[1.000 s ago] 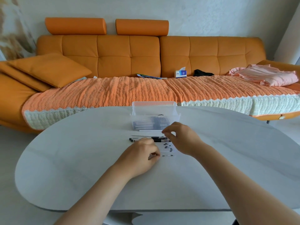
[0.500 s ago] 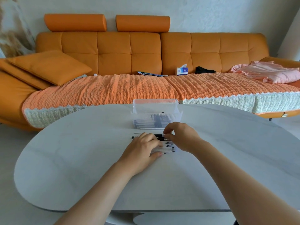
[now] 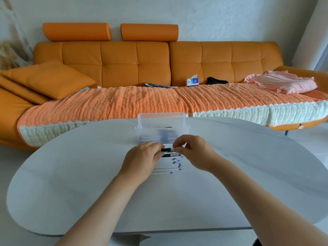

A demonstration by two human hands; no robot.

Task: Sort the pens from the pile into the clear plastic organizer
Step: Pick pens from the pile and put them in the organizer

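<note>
Fingertips of my right hand (image 3: 193,154) and left hand (image 3: 142,158) now pinch one black pen (image 3: 167,149), just lifted off the pile (image 3: 169,165); the clear organizer (image 3: 162,132) sits right behind them.

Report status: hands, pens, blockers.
Left hand, right hand pinch one pen over pile. Organizer right behind, holding pens. Nothing between.
</note>
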